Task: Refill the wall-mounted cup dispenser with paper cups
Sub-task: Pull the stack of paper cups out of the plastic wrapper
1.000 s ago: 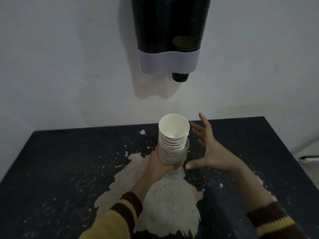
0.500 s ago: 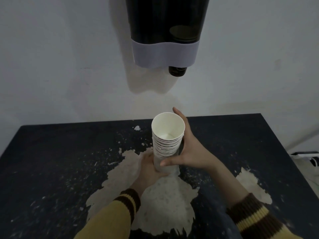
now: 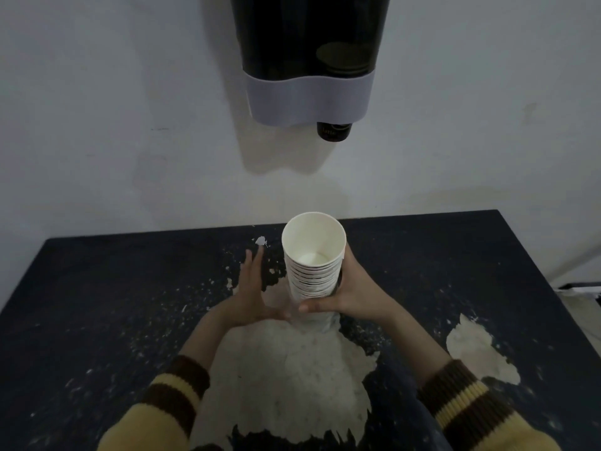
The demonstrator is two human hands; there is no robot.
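A stack of white paper cups (image 3: 313, 265) stands upright, mouth up, over the dark table. My right hand (image 3: 349, 296) is wrapped around the stack's lower part, thumb in front and fingers behind. My left hand (image 3: 252, 292) is just to the left of the stack, flat with fingers spread, apart from the cups. The wall-mounted cup dispenser (image 3: 309, 56) hangs above, a dark tube with a pale grey band, and a dark cup bottom (image 3: 334, 131) pokes out below it.
The dark table (image 3: 113, 304) has worn, peeling pale patches in the middle and at the right. A white wall rises behind it. A cable and a dark object sit off the table's right edge (image 3: 582, 288).
My left hand has let go of the stack and moved left, opening. My right hand has closed around the cups and now holds them alone.
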